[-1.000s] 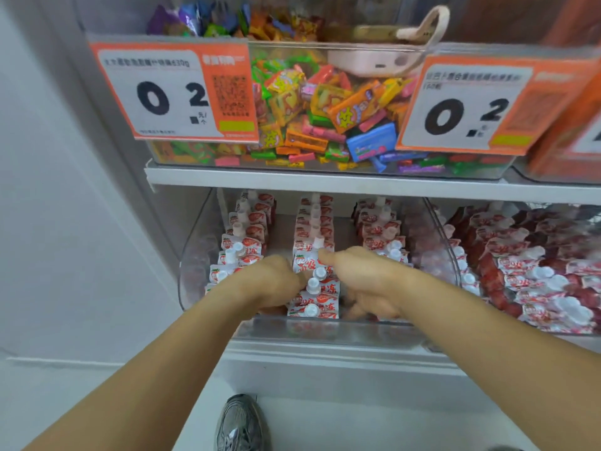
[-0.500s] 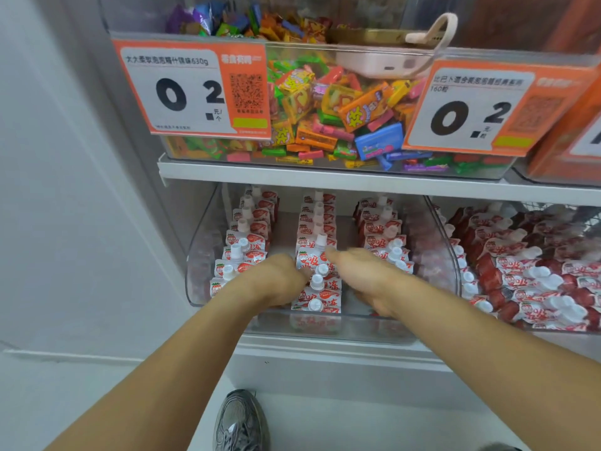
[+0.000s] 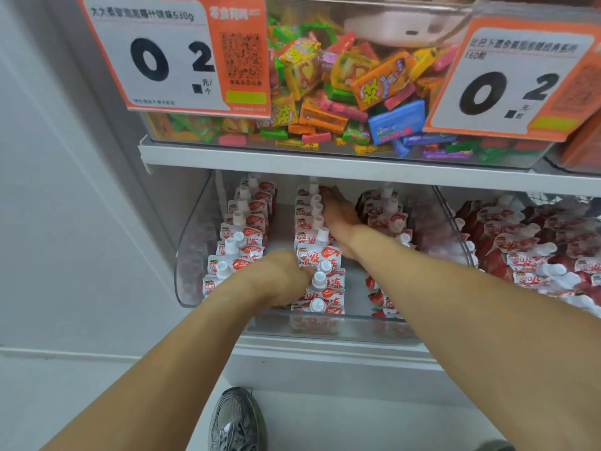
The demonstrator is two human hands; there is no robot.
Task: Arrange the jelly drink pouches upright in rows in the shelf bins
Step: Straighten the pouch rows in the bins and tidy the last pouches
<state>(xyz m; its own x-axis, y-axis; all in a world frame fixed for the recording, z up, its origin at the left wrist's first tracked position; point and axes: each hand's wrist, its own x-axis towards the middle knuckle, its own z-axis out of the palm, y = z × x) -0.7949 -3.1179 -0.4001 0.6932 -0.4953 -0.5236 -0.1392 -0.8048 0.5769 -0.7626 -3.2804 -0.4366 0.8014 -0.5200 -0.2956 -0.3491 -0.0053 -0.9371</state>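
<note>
1. Nearest, at six o'clock, a grey shoe (image 3: 235,421) stands on the floor.
2. Farther in, the left hand (image 3: 279,276) curls against the middle row of jelly pouches (image 3: 320,258); I cannot tell what its fingers hold.
3. Deeper, at twelve o'clock, the right hand (image 3: 340,216) lies straight-fingered along that upright row inside the clear bin (image 3: 195,242).
4. Beyond, overhead, a candy bin (image 3: 341,92) carries price tags (image 3: 175,53).

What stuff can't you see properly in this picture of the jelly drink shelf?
Head view only:
- Left hand: fingers hidden behind its own knuckles, grip unclear.
- Right hand: fingertips lost among the middle row of pouches under the shelf edge.
- Small print on the price tag: blurred.
- Right bin's pouches: cut off by the frame.
</note>
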